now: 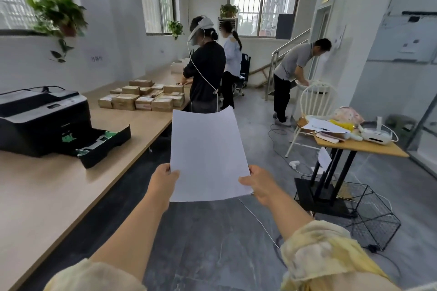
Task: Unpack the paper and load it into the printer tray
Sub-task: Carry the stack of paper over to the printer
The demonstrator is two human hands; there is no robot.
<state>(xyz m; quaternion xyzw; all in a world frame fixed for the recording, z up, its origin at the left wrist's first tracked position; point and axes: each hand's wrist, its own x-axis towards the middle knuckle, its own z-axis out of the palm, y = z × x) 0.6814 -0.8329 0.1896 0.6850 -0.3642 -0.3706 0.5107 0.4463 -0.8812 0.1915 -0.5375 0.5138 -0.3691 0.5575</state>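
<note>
with your left hand (163,182) and right hand (257,184) each clamped on a lower corner, the thin paper stack (208,156), held off the table (47,191), will likely flex, so support both side edges.

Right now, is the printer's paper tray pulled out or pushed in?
Pulled out. The black tray juts from the front of the printer across the table, its green guides exposed and no paper visible inside.

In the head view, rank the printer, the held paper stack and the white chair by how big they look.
1. Printer with its open tray.
2. Paper stack, close behind and nearer the camera, so unsure.
3. White chair, clearly smallest, farther away.
</note>
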